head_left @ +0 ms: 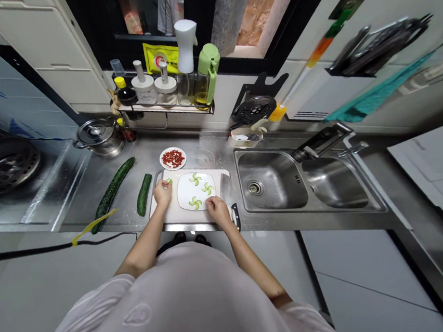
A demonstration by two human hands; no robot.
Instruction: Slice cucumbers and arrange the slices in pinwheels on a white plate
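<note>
A white plate (184, 190) lies on the pale cutting board (171, 215). Cucumber slices on the plate form three pinwheels, one of them a green pinwheel (195, 179) near the far edge. At the board's left side my left hand (162, 194) pinches a few cucumber slices (169, 181) at its fingertips. My right hand (218, 210) is closed at the plate's near right corner; what its fingers hold, if anything, is too small to see. Beside that hand lies a knife with a black handle (236, 217), its blade along the board's right edge.
Behind the board stands a small plate of red pieces (173, 159). Left of it lie a short cucumber piece (145, 195) and a long cucumber (115, 192). A lidded pot (100, 138) is farther back. To the right is a double sink (273, 182); bottles stand on a wall shelf (167, 107).
</note>
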